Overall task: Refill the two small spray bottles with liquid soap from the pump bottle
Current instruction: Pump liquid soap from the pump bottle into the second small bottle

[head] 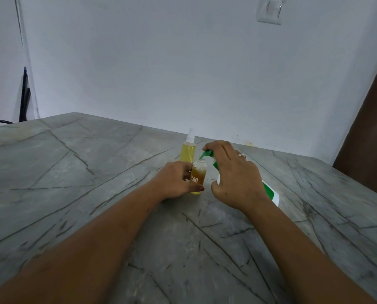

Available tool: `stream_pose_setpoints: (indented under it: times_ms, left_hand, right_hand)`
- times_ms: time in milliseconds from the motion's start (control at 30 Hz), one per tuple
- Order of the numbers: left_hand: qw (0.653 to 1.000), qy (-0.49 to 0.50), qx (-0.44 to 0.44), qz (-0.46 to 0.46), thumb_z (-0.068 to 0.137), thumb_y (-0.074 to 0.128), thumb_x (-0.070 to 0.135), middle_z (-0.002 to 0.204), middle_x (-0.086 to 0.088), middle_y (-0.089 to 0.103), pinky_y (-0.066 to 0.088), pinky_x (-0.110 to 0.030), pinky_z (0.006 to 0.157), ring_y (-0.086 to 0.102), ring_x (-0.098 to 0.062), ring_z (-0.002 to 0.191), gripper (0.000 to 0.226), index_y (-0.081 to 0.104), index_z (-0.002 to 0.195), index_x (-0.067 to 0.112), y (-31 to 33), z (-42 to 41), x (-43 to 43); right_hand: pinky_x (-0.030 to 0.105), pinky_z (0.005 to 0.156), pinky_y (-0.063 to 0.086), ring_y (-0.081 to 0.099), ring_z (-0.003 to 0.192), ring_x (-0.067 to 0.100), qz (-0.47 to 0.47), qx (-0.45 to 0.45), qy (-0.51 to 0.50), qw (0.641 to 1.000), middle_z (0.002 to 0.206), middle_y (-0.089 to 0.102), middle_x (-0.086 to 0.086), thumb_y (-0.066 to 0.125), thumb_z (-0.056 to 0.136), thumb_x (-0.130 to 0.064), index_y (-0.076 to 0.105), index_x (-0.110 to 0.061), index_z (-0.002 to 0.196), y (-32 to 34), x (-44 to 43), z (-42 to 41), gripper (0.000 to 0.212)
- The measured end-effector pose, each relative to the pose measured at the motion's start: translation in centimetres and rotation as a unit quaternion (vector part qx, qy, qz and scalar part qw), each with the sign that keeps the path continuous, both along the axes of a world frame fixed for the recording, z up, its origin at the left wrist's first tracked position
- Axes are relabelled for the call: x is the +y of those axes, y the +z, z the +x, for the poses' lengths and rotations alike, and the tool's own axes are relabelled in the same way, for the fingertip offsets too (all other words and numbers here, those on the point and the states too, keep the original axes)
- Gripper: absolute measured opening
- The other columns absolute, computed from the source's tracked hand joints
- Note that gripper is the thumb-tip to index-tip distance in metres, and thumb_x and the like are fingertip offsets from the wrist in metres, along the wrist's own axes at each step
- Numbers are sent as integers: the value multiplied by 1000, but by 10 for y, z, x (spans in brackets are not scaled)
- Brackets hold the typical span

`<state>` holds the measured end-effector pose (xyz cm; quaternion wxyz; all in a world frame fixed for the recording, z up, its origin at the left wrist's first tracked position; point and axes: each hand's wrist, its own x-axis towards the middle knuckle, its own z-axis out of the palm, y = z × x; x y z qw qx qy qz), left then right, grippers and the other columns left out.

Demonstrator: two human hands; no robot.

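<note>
A small uncapped spray bottle (198,175) with amber-yellow liquid and a red-and-white label stands on the marble table (78,176), and my left hand (174,179) grips it from the left. My right hand (233,176) lies over the white-and-green pump bottle (270,190), which is tilted, its green spout (206,154) right above the small bottle's open neck. Behind them stands a second small spray bottle (188,150), upright, filled with yellow liquid and fitted with its white spray head.
The grey veined table runs to a white wall at the back. A brown door or panel (371,132) stands at the right. Part of a black chair (23,102) shows at the far left, and a wall switch (270,9) sits high on the wall.
</note>
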<state>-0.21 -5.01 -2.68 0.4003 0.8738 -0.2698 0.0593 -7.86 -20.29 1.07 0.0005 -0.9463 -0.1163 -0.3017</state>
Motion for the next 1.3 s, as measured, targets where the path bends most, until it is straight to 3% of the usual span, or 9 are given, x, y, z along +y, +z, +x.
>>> stream_pose_setpoints:
  times_ms: [133, 233, 500, 833, 1067, 1300]
  left_hand:
    - [1000, -6, -4, 0, 73, 76, 35, 117, -1, 65, 46, -28, 92, 59, -9, 97, 53, 58, 120, 20, 2, -3, -1]
    - [1000, -2, -4, 3, 74, 75, 35, 119, -2, 64, 46, -33, 95, 60, -15, 104, 55, 57, 122, 19, 2, -4, -1]
    - [1000, 9, -10, 0, 72, 75, 39, 117, 0, 64, 42, -21, 80, 55, -5, 88, 54, 57, 120, 20, -1, 1, -1]
    - [1000, -8, -17, -7, 72, 76, 35, 115, 1, 65, 44, -23, 85, 58, -6, 93, 51, 59, 118, 20, 0, -2, 0]
    - [1000, 7, -12, -5, 73, 75, 36, 117, -1, 64, 42, -22, 83, 55, -5, 91, 52, 58, 119, 19, -1, 1, 0]
    - [1000, -9, -4, -12, 73, 76, 34, 116, 1, 65, 43, -22, 83, 59, -8, 96, 51, 58, 119, 20, 0, -1, -1]
  right_hand:
    - [24, 62, 38, 43, 82, 10, 21, -2, 3, 1000, 125, 40, -8, 66, 68, -28, 37, -29, 125, 0, -1, 1, 64]
    - [24, 63, 41, 47, 83, 11, 15, -6, 3, 1000, 125, 40, -8, 65, 69, -30, 36, -29, 126, -1, -1, 1, 64]
    - [29, 74, 51, 56, 97, 18, 5, -2, 1, 1000, 137, 38, -8, 64, 72, -31, 28, -31, 136, 0, -1, 1, 73]
    - [25, 63, 42, 44, 82, 11, 27, -8, 0, 1000, 122, 40, -7, 66, 67, -29, 37, -29, 123, 0, 0, 0, 64]
    - [28, 74, 49, 55, 97, 16, 9, 1, 3, 1000, 135, 38, -8, 64, 72, -31, 30, -31, 134, -1, 1, -1, 71]
    - [24, 62, 37, 42, 80, 9, 37, 3, 8, 999, 122, 40, -7, 67, 68, -28, 38, -29, 122, 2, 1, -1, 61]
